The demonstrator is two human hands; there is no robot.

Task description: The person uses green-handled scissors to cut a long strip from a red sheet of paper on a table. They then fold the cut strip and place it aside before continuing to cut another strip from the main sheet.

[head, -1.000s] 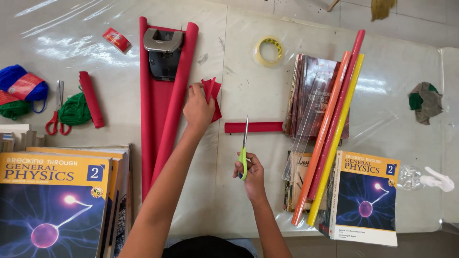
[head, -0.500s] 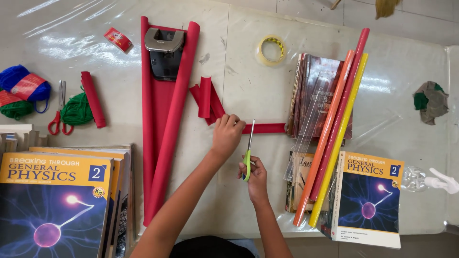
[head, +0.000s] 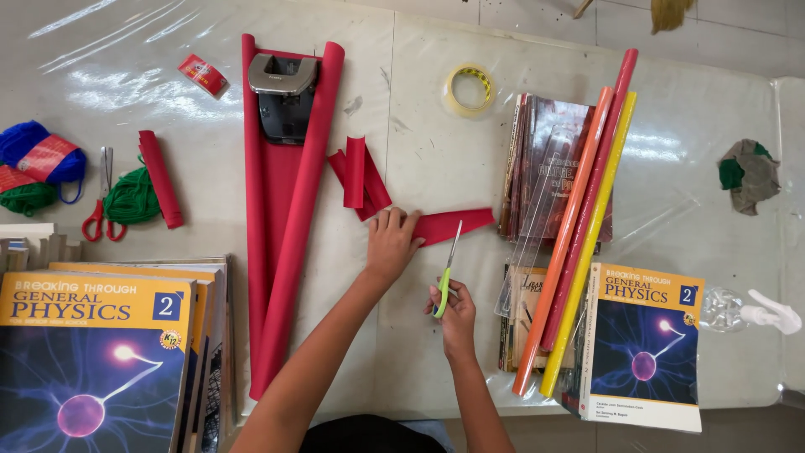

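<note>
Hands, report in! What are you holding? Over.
Left hand flat on red paper strip. Right hand gripping green-handled scissors, blades at strip. Cut red paper pieces just beyond.

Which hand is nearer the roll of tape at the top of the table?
Left. The left hand lies on the red paper strip below the tape roll; the right hand, holding green scissors, is farther down.

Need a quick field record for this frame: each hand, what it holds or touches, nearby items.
left hand: palm down on the red paper strip, pinning its left end to the table
right hand: holds green-handled scissors, blades closed and pointing at the strip, tips just short of it
cut pieces: red, lying just above the left hand
red paper roll: partly unrolled, hole punch resting on its top end
right of strip: book stack, coloured rolls across it
</note>
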